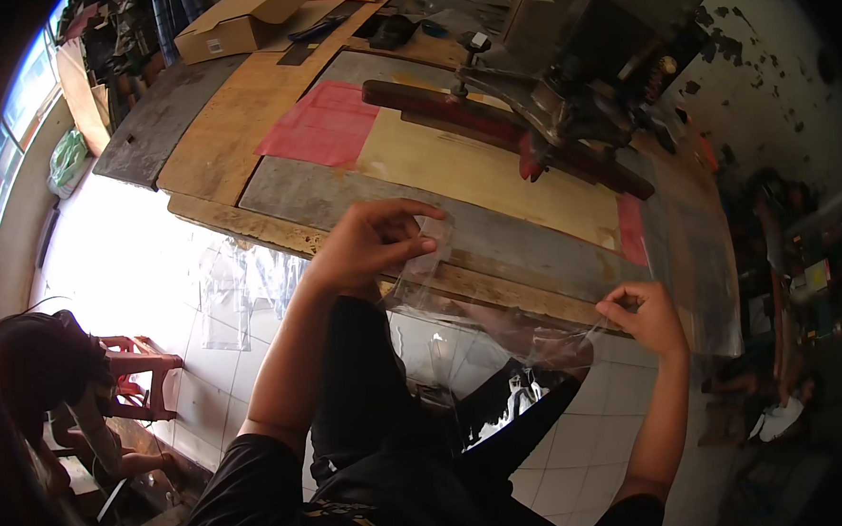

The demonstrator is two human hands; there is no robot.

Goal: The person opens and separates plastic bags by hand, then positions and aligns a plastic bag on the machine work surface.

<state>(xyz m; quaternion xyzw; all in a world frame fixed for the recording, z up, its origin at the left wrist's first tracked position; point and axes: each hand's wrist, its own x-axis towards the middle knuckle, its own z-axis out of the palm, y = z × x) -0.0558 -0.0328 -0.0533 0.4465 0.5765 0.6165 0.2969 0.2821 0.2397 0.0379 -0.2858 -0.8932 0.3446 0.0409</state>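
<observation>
A clear, thin plastic sheet (pixel 500 324) is held stretched above the person's lap, just off the worktable's near edge. Its left end is pinched between thumb and fingers of the left hand (pixel 382 238); its right corner is gripped between the fingertips of the right hand (pixel 636 311). Beyond, a dark red metal bar (pixel 490 126) is mounted over the pale yellow sheet (pixel 483 183) on the grey and wooden worktable (pixel 284 189). A brown cardboard box (pixel 237 23) is placed at the far side.
</observation>
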